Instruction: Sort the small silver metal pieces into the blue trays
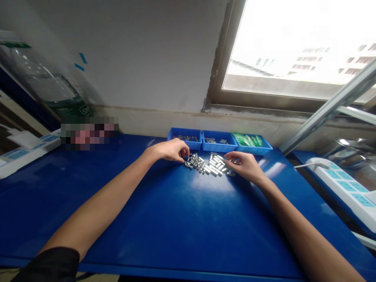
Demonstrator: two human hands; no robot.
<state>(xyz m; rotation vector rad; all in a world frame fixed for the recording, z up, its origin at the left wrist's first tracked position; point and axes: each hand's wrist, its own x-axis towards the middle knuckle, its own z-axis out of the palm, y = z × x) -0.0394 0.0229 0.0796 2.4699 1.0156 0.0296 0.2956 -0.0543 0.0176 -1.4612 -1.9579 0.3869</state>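
My left hand is at the left edge of a pile of small shiny metal fasteners, its thumb and fingers curled in at the nearest pieces. Whatever lies between those fingertips is too small to make out. Right beside that pile lies a group of short silver metal cylinders. My right hand reaches them from the right, thumb and index finger drawn together at their edge. Any piece in that pinch cannot be made out.
Against the wall stand three blue bins: one with small metal parts, one with cylinders, one with green packets. Power strips flank the blue table. A large bottle stands left; a metal frame slants at right.
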